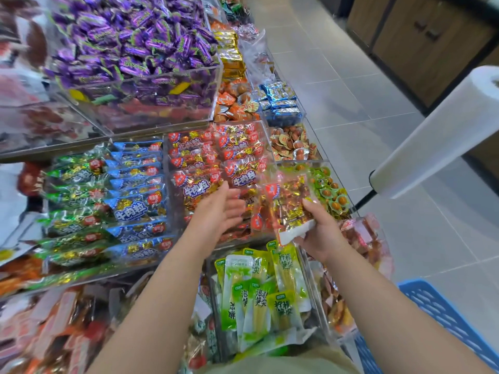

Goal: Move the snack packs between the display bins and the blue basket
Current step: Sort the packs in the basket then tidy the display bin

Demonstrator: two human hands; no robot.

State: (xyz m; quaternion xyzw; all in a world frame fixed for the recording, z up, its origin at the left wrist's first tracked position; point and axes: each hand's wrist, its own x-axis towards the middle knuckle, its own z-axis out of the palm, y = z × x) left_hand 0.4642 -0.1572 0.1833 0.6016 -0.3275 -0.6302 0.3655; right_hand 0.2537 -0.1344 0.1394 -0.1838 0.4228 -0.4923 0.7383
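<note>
Right hand [321,233] grips one red-and-gold snack pack [290,203] by its near, white-sealed edge, thumb pressed on the face and fingers curled behind. The pack is held tilted above the right end of the red-pack bin [165,163], well apart from the blue basket [437,306], which sits at the near right over the floor. Left hand [220,209] is over the same bin, palm turned toward the right, fingers straight and slightly apart, holding nothing (whether the fingertips touch the packs below cannot be told). Left of that bin lie blue packs [137,184], then green packs [75,190]. Purple sweets [129,36] fill the far bin. Green-and-yellow pouches [259,287] occupy the near bin. A white roll [445,130] stands at the right.
</note>
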